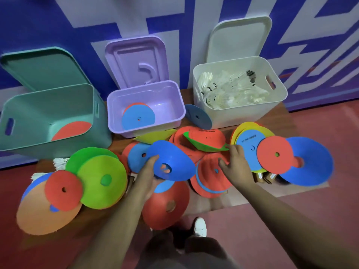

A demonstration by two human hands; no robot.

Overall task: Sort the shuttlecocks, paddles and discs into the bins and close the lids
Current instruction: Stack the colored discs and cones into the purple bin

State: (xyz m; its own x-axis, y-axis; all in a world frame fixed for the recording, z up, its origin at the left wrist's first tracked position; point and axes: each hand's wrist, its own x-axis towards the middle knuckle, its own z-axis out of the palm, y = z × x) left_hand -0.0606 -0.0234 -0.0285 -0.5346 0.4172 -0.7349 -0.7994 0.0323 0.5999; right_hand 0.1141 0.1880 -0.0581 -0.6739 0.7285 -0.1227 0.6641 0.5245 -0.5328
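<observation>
My left hand (148, 176) grips a blue disc (172, 161) by its edge, lifted over the pile of discs on the low table. My right hand (236, 166) reaches over red discs (209, 183) at the middle of the pile, its fingers loosely spread and holding nothing. The purple bin (144, 127) holds a blue disc (138, 118) on a red one. A red disc (71, 130) lies in the teal bin (48, 141). The white bin (239, 112) is filled with shuttlecocks (231, 90). All three lids stand open against the wall.
Green, red, orange and blue discs (103, 179) are heaped at the left, with shuttlecocks (60, 163) behind them. More discs (308, 164) are piled at the right over paddle handles (264, 177). A blue disc (198, 116) leans between the purple and white bins. My shoe (200, 227) is below the table.
</observation>
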